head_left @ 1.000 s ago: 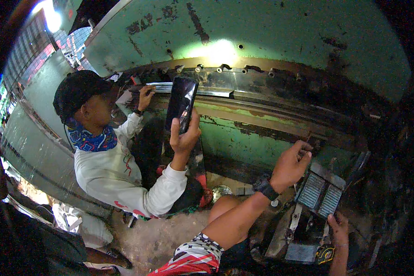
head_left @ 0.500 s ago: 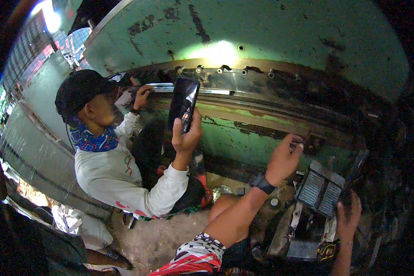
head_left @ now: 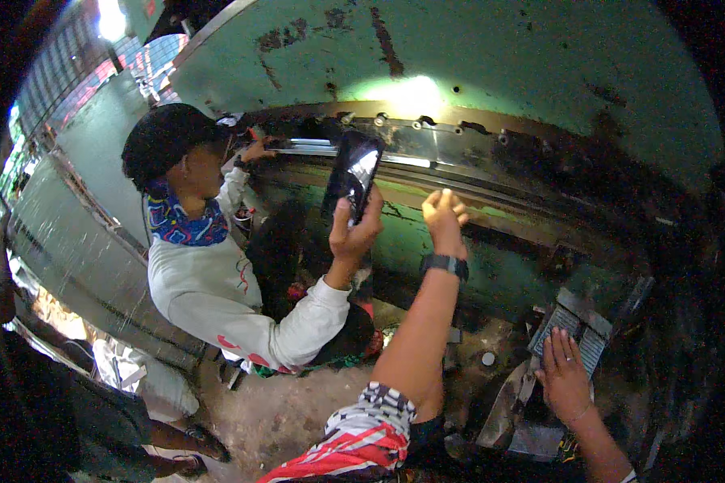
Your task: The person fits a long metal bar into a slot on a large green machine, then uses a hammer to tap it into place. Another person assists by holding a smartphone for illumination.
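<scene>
My left hand, with a dark watch on its wrist, is raised in front of the long metal rail of the green machine. Its fingers are curled together; a pale spot shows at the fingertips, too small to name. Lower right, my right hand lies with fingers stretched over a grey ribbed metal block, seeming to touch its near side. A co-worker in a white sleeve and black cap holds up a dark phone and rests the other hand by a shiny metal strip on the rail.
The green machine panel rises behind, with a row of bolts under a bright light spot. A small white round cap sits left of the block. Another person's legs stand at lower left.
My left hand has moved left and up toward the rail. My right hand has moved left onto the ribbed block. The whole view has shifted slightly; the co-worker still holds the phone.
</scene>
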### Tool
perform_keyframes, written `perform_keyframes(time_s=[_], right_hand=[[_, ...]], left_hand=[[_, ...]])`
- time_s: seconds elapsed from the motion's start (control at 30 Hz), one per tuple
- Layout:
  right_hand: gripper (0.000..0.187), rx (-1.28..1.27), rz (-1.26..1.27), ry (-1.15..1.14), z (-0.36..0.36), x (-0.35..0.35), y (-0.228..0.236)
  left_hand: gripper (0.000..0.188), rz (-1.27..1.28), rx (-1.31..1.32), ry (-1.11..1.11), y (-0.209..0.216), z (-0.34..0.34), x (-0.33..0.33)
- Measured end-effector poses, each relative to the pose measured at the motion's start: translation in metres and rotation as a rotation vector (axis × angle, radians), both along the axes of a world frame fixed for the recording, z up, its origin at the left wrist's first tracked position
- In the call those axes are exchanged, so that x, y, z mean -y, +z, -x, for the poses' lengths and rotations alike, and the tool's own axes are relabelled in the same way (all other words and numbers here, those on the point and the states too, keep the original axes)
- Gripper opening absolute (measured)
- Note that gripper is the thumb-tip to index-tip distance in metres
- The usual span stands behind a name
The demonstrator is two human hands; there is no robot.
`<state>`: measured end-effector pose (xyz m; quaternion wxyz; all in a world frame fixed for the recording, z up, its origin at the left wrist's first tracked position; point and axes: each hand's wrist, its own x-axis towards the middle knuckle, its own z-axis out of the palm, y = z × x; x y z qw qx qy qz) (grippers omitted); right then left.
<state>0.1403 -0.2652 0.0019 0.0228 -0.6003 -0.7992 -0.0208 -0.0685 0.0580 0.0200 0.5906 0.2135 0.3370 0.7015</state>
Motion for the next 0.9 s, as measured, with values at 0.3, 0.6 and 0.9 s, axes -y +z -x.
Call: perform_keyframes(time_s=[0.3,0.6,0.9], right_hand=[[0.066,-0.001,-0.012,0.022,-0.002,0.005,-0.02],[0.067,-0.062,-0.014,-0.004,0.003,0.007,0.0],[0.067,-0.085,0.014,-0.059,0.003,0.015,0.009]], left_hand=[[0.043,-0.114,0.105,0.025,-0.046,0.072,-0.102],[0.022,-0.23,0.221,-0.057,-0.034,0.075,-0.117],[0.014,-0.104,0.128,-0.101,0.004,0.002,-0.061]])
